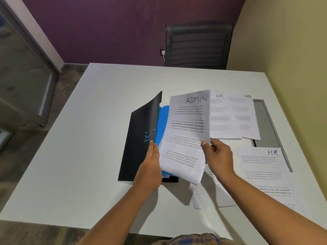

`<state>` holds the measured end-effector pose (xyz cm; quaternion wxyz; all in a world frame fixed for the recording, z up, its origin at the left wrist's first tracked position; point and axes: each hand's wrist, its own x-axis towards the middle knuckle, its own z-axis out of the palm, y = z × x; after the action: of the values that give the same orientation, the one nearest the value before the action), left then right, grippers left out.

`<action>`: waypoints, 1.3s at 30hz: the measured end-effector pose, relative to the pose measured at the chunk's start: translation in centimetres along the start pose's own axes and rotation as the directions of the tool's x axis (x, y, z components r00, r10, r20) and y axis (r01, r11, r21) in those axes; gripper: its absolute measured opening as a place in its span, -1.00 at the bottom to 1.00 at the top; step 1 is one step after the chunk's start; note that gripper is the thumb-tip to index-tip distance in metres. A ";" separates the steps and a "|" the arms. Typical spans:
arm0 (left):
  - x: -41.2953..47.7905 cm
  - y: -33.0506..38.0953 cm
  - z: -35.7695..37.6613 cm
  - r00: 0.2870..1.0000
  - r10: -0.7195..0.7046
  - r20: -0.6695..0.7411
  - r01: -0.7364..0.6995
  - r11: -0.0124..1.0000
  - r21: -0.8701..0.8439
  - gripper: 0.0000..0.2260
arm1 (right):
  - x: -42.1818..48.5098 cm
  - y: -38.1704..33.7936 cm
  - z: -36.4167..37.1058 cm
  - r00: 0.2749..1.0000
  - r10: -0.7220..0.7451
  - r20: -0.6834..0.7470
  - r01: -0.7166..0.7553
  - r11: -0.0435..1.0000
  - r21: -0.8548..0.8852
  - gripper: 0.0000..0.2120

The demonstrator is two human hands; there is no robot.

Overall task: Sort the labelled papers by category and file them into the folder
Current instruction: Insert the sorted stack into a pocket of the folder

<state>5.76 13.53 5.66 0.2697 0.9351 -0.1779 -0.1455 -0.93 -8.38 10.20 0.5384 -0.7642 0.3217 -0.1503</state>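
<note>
On white table [88, 156]: papers [224, 121], folder [139, 135]; purple wall [115, 29] behind.

I'm looking down on a white table [99, 121]; a black folder [137, 152] sits on it near the middle, its front cover raised, blue leaves [163, 119] inside; to the right, two sheets marked HR lie flat side by side, the left one [221, 121] just under the edge of the right one [247, 117]; the right one overlaps a grey inset panel [265, 124] in the tabletop; nearer me a third HR sheet [261, 167] lies flat; more printed sheets [212, 193] lie beside it, labels hidden from me.
</note>
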 end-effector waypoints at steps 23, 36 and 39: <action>0.6 2.5 -0.1 0.995 -0.088 0.040 0.092 0.988 -0.125 -0.17 | 3.5 -1.7 9.5 0.935 0.090 0.343 0.087 0.879 -0.468 -0.66; 1.1 5.2 0.0 0.985 -0.129 0.112 0.148 0.974 -0.173 -0.20 | 4.4 -1.0 8.6 0.958 0.086 0.275 0.079 0.841 -0.535 -0.65; 1.3 5.4 1.2 0.989 -0.100 0.107 0.105 0.993 -0.051 -0.14 | 3.9 0.0 5.1 0.967 0.084 0.242 0.038 0.887 -0.460 -0.87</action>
<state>5.11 8.18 7.49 0.2783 0.9262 -0.1393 -0.2129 4.88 -7.23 7.86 0.3799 -0.8791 0.2854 0.0362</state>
